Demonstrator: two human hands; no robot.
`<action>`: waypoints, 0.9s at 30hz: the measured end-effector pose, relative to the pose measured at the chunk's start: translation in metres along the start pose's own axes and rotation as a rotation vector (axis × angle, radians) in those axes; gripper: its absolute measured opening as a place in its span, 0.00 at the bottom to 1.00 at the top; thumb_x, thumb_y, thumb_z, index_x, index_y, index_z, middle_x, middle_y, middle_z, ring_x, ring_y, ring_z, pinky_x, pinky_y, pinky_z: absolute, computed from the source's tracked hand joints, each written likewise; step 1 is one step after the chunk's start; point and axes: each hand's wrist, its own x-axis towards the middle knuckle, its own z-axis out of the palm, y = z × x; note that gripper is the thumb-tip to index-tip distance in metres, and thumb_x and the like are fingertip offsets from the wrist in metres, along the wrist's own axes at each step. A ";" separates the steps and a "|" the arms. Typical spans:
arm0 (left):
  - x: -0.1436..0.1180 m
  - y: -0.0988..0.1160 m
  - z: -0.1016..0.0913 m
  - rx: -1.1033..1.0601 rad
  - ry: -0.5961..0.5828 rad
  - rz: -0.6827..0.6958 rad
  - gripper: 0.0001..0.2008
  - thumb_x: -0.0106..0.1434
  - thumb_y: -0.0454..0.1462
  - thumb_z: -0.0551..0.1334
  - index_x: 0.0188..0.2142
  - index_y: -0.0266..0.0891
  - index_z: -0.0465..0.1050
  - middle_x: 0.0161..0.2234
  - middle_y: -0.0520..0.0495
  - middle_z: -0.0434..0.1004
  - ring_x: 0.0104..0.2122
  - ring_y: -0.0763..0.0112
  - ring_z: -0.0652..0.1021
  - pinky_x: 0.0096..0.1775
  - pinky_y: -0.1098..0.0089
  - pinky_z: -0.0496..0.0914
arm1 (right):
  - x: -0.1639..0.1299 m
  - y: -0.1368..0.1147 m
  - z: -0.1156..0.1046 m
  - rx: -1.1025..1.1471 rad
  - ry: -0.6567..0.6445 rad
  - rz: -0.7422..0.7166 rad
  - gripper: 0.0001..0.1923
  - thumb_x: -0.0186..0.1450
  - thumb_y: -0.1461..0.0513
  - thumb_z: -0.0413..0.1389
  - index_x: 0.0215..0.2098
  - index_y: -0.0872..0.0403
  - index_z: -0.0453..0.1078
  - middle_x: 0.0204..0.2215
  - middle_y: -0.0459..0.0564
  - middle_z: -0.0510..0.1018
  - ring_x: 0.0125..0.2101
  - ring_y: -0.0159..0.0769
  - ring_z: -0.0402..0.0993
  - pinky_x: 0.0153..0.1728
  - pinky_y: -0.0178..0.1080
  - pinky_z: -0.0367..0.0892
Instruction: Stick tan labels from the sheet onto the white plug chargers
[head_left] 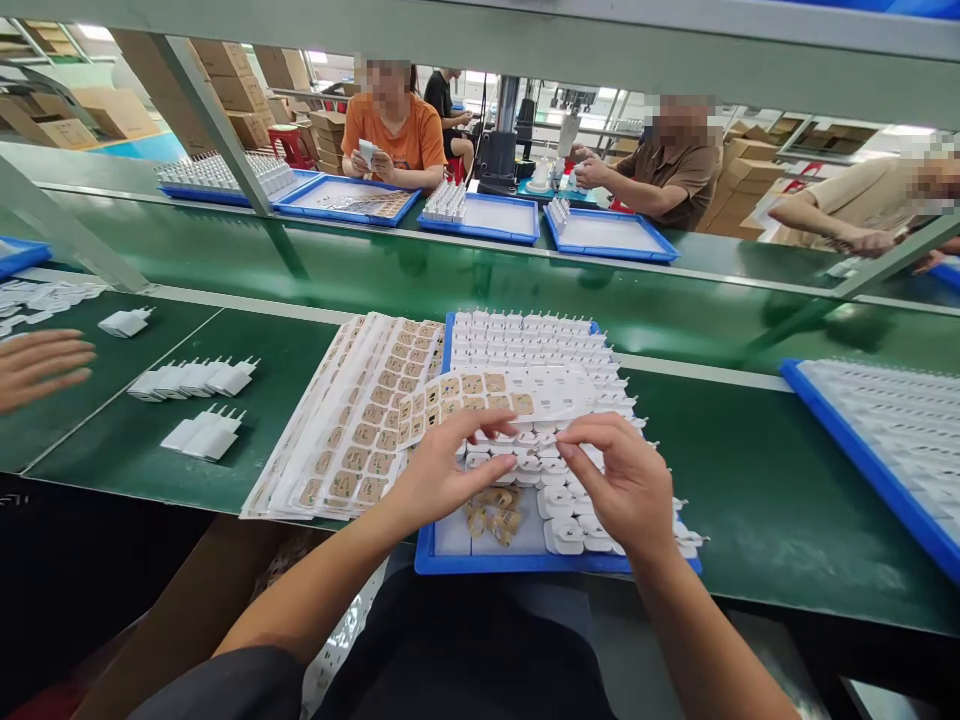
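And here, nearest the wearer, is the blue tray (555, 563), its front rim at the table's (750, 480) edge, with tan curled scraps (501, 520) in its front left part. Above them, the left hand (454, 462): thumb and fingers spread apart, nothing visible between them! Across from it, the right hand (626, 470) brings thumb and forefinger close together over the white plugs (532, 330) filling much of the tray; whether a small piece is pinched there, one cannot tell.

Just beyond the fingers lies the label sheet (469, 390), slanting across the tray's plugs, tan labels on its left portion, paler patches on its right. Left of the tray, a broad stack of label sheets (360, 440) overlaps in layers; farther left, loose plugs (195, 380) rest in small groups, and another person's hand (46, 370) reaches in, fingers extended. Out right, a second tray (862, 455), full of white pieces!

Across the way, a co-worker in orange (405, 140) holds a white item in both hands, another in brown (667, 180) works beside more blue trays (480, 222), and cartons (225, 85) stand stacked behind.
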 end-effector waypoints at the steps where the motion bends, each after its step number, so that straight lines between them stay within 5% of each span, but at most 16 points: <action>1: -0.006 -0.006 0.001 0.121 0.045 0.031 0.20 0.65 0.41 0.67 0.56 0.44 0.73 0.51 0.43 0.80 0.49 0.59 0.76 0.53 0.59 0.70 | -0.006 -0.001 -0.002 0.000 0.038 0.010 0.11 0.66 0.70 0.61 0.41 0.47 0.77 0.37 0.48 0.79 0.39 0.38 0.77 0.42 0.42 0.72; 6: -0.033 -0.035 0.012 0.733 0.012 0.185 0.18 0.63 0.39 0.69 0.53 0.46 0.76 0.67 0.39 0.64 0.60 0.45 0.66 0.59 0.47 0.63 | -0.038 -0.006 -0.011 0.095 0.057 0.058 0.19 0.65 0.73 0.60 0.45 0.43 0.78 0.38 0.48 0.82 0.41 0.43 0.78 0.42 0.48 0.72; 12: -0.056 -0.051 0.023 0.794 0.053 0.217 0.13 0.64 0.36 0.68 0.48 0.45 0.75 0.64 0.37 0.68 0.54 0.48 0.71 0.54 0.51 0.67 | -0.072 -0.005 -0.011 0.093 0.049 0.116 0.21 0.64 0.73 0.60 0.47 0.41 0.79 0.35 0.49 0.83 0.37 0.46 0.79 0.36 0.49 0.73; 16: -0.066 -0.055 0.015 0.362 0.139 0.141 0.10 0.65 0.34 0.66 0.46 0.46 0.73 0.50 0.41 0.79 0.48 0.56 0.76 0.51 0.56 0.71 | -0.087 -0.008 -0.001 0.138 0.024 0.178 0.18 0.65 0.72 0.60 0.45 0.43 0.79 0.33 0.49 0.83 0.35 0.44 0.80 0.36 0.46 0.74; 21: -0.068 -0.037 0.018 -0.552 0.314 -0.259 0.19 0.57 0.46 0.73 0.42 0.43 0.69 0.43 0.44 0.78 0.41 0.63 0.80 0.39 0.67 0.76 | -0.084 -0.021 0.027 0.269 -0.062 0.214 0.13 0.65 0.70 0.59 0.41 0.45 0.78 0.30 0.47 0.82 0.31 0.39 0.79 0.32 0.41 0.75; 24: -0.066 -0.025 0.032 -0.931 0.254 -0.407 0.27 0.53 0.49 0.75 0.45 0.43 0.68 0.41 0.46 0.78 0.34 0.67 0.80 0.32 0.72 0.74 | -0.075 -0.030 0.040 0.362 -0.107 0.191 0.12 0.65 0.69 0.59 0.41 0.46 0.77 0.30 0.47 0.82 0.31 0.38 0.79 0.34 0.40 0.75; 27: -0.066 -0.023 0.043 -1.035 0.135 -0.387 0.29 0.52 0.49 0.76 0.50 0.45 0.70 0.39 0.47 0.79 0.36 0.65 0.81 0.35 0.70 0.76 | -0.070 -0.033 0.044 0.412 -0.122 0.192 0.11 0.66 0.68 0.59 0.40 0.47 0.77 0.30 0.48 0.81 0.31 0.39 0.78 0.33 0.40 0.74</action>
